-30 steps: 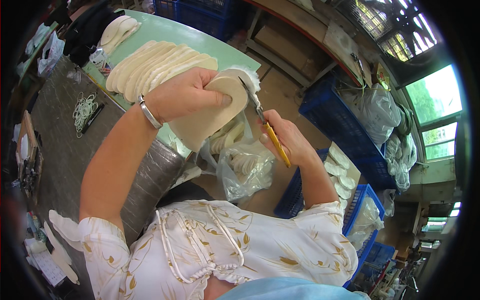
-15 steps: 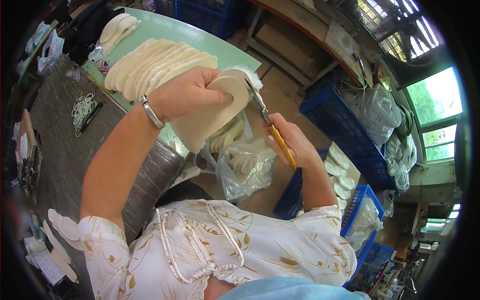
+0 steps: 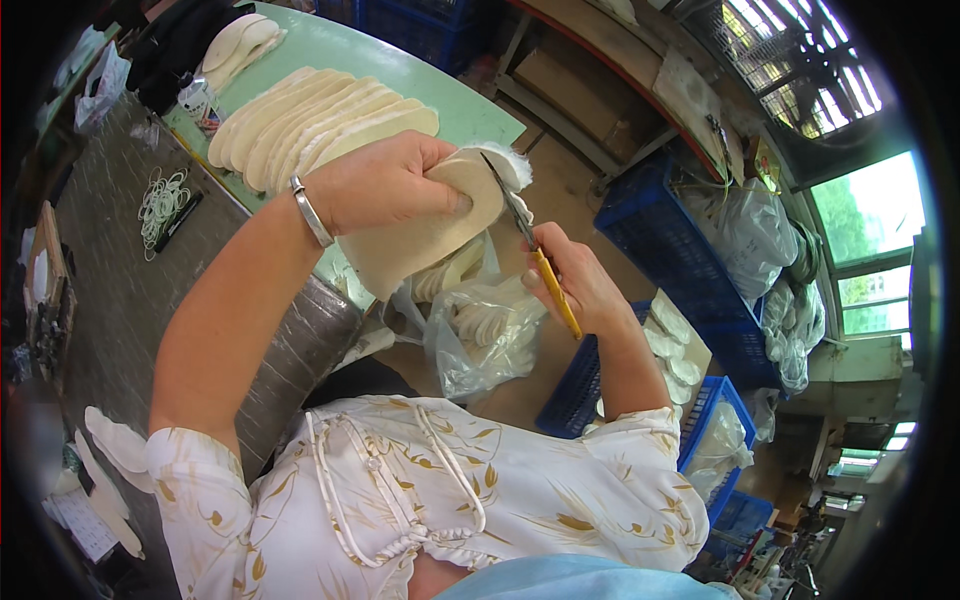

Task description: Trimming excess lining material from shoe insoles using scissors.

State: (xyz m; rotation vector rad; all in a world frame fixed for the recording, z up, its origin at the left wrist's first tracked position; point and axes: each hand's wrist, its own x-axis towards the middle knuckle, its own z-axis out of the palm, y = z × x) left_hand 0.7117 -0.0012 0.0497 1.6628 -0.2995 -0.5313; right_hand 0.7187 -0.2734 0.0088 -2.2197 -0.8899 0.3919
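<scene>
My left hand (image 3: 405, 182) pinches a cream insole (image 3: 395, 245), thumb on top and fingers hidden beneath it. White fluff (image 3: 508, 163) sticks out past the insole's far rounded end. In my right hand (image 3: 575, 275) is a pair of scissors (image 3: 545, 278) with yellow-wrapped handles. Their dark blades lie along that rounded end, between the insole and the fluff. Whether the blades are fully closed is hard to see. Past my left hand, a fanned row of similar cream insoles (image 3: 300, 125) lies on the light green tabletop (image 3: 390, 50).
Below the held insole, a clear plastic bag (image 3: 470, 350) holds more pale pieces. Blue crates (image 3: 680, 265) stand to the right, some with bagged goods. At left, a dark worktop (image 3: 235, 320) carries rubber bands (image 3: 162, 208) and a black pen (image 3: 180, 220).
The scissors have shifted slightly left and up along the insole's rounded end. More of the fluffy edge now stands out beyond the blades. My left hand keeps its pinch on the insole.
</scene>
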